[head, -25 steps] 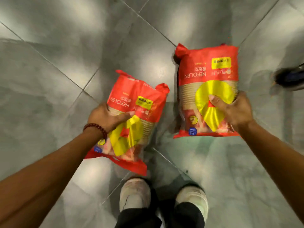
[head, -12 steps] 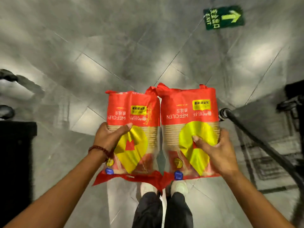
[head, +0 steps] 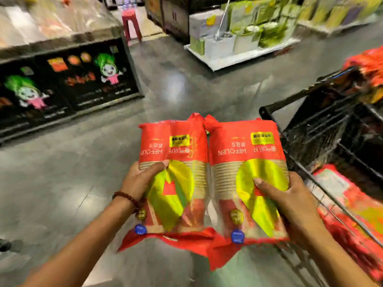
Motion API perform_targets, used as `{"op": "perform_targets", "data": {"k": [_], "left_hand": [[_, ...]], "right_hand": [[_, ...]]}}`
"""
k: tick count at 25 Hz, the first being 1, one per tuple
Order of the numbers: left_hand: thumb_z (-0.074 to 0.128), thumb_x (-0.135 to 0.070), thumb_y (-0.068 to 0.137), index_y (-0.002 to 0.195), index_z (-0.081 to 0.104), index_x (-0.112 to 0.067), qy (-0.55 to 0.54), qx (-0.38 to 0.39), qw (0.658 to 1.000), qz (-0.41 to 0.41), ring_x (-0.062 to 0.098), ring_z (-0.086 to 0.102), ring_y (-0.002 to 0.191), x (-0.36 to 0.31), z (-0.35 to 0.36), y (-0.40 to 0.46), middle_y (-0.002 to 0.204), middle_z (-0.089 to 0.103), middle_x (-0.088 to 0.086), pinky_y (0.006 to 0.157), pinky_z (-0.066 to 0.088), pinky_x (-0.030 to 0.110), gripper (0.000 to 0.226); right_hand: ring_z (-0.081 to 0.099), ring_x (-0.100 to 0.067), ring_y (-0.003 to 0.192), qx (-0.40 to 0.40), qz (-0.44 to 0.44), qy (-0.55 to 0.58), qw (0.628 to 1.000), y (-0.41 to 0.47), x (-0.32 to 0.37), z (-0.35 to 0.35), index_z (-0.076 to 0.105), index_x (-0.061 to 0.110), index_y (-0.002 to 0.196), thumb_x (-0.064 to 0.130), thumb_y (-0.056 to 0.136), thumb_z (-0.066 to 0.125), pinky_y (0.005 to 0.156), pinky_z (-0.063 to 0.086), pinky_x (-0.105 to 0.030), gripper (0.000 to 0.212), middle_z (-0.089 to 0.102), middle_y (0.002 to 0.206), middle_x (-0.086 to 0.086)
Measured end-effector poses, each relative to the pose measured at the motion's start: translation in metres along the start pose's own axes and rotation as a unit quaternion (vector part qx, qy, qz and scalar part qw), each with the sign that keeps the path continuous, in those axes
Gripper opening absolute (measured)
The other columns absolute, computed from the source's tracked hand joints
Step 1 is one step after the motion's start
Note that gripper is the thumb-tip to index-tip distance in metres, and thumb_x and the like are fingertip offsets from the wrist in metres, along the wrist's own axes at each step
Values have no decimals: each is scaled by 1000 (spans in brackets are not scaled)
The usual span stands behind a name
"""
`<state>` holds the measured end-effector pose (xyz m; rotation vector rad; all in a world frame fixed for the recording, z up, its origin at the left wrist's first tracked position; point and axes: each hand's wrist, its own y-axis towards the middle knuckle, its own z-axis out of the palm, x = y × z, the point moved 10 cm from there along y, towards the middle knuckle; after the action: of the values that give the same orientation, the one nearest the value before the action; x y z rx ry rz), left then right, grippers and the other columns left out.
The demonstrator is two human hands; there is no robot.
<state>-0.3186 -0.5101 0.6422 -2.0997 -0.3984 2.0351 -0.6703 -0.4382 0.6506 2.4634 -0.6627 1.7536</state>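
Left hand: thumb across the front of the left red pack, fingers hidden behind it.
Right hand: grips the right red pack the same way, fingers out of sight.
Packs: held side by side, edges touching, above the grey floor.
Black wire cart: just right, cut off by the frame.
Background shelves: blurred, goods unreadable.

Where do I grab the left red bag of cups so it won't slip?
Grip the left red and yellow plastic bag of stacked paper cups round its middle, from its outer left edge, as the left hand does: the cup stack there looks firm, the flat end seams floppy.
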Motion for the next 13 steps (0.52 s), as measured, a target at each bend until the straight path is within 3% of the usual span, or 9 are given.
{"op": "perform_targets", "data": {"k": [3, 5, 8, 11, 13], "left_hand": [[79, -47, 42, 95, 72, -11, 28, 83, 995, 49, 26, 70, 79, -67, 98, -5, 91, 75, 13, 82, 55, 41, 64], [78, -46, 41, 87, 73, -14, 44, 150, 985, 74, 21, 69, 74, -99, 176, -15, 86, 75, 9, 79, 55, 36, 56], [80, -37, 44, 82, 71, -14, 74, 220, 969, 86, 14, 69, 62, -125, 303, -36, 71, 75, 0, 65, 57, 26, 46], [84, -54, 33, 97, 73, -13, 120, 267, 952, 85, 23, 72, 81, -127, 420, -44, 89, 76, 6, 81, 58, 37, 77], [80, -59, 29, 98, 72, -14, 146, 282, 945, 82, 26, 71, 87, -119, 477, -47, 95, 75, 9, 88, 56, 41, 82]], "right_hand": [[74, -25, 85, -88, -11, 24, 996, -7, 19, -105, 63, 18, 105, 79, 33, 79, 79, 59, -51, 95, 76, 94, -2], [73, -25, 83, -139, -9, 22, 990, -14, 16, -177, 65, 15, 103, 74, 41, 77, 75, 59, -47, 86, 76, 92, -3], [74, -27, 83, -205, 12, 34, 978, -28, -10, -290, 66, 14, 105, 80, 42, 77, 78, 59, -51, 92, 76, 93, -5], [75, -25, 81, -252, 31, 40, 966, -39, -40, -383, 71, 13, 100, 70, 48, 79, 80, 59, -51, 77, 78, 89, -5], [74, -26, 80, -289, 56, 34, 955, -40, -66, -423, 72, 13, 98, 75, 41, 78, 80, 59, -51, 85, 78, 88, -5]]}}
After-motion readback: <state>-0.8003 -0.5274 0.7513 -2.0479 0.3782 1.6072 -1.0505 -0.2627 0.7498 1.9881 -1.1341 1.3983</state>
